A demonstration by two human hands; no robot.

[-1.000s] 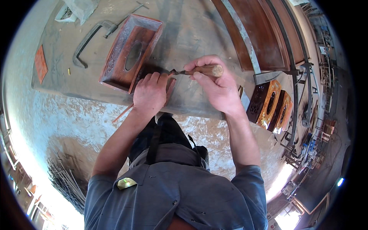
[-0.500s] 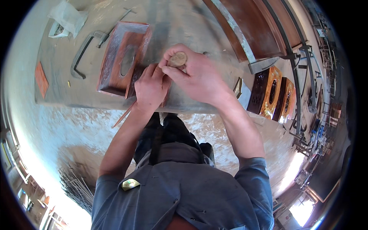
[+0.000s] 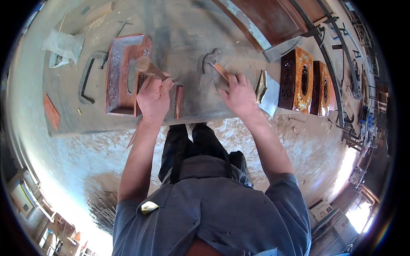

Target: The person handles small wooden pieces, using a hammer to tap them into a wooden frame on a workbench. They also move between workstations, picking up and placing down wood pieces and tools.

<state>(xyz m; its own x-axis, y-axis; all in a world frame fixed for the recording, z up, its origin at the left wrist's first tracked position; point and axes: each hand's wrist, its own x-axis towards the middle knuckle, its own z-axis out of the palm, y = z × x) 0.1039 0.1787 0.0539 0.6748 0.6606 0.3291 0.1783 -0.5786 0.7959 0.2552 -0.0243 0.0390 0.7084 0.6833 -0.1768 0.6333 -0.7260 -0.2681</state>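
Note:
My left hand [image 3: 153,100] is closed around a chisel [image 3: 149,68], its thick wooden handle slanting up and left and a short metal end showing past the fingers. Just right of it, a narrow reddish wood strip [image 3: 178,102] lies on the workbench [image 3: 192,42]. My right hand [image 3: 241,96] has its fingers over the handle end of a claw hammer [image 3: 220,70], whose head rests on the bench, pointing away from me. A carved reddish wooden box [image 3: 115,83] with an oval opening sits left of my left hand, partly hidden behind the chisel handle.
Left of the box lie a C-clamp [image 3: 87,79], a thin wood piece [image 3: 52,112] and a plastic-wrapped container [image 3: 64,47]. At right stand glossy carved boxes [image 3: 297,81] beside a metal plate [image 3: 270,96]. A large wood panel [image 3: 273,21] with long bar clamps [image 3: 314,32] occupies the far right.
My hands have moved apart. The chisel is now in my left hand, after my right held its handle; my right hand has gone right to the hammer. The wood strip is uncovered.

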